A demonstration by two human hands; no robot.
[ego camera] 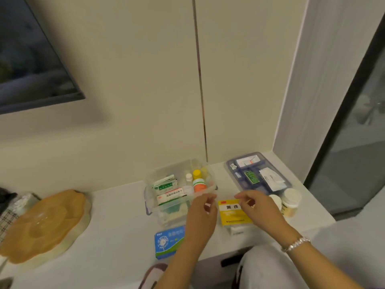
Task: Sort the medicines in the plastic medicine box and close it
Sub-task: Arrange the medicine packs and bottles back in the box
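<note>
The clear plastic medicine box (150,197) stands open on the white counter, holding green-and-white packets, a red-striped carton (170,196), a small white vial and a yellow-capped bottle (198,181). My left hand (201,213) hovers at the box's front right corner, fingers loosely curled, holding nothing I can see. My right hand (258,207) hangs over a yellow medicine carton (231,213) lying on the counter, its fingertips pinched together above it. A blue carton (168,240) lies in front of the box, partly under my left forearm.
A blue-tinted tray (231,163) with packets and a green strip lies at the back right. Two white-capped jars (290,201) stand beside the yellow carton. An amber lidded dish (45,224) sits far left. The counter's front edge runs below my arms.
</note>
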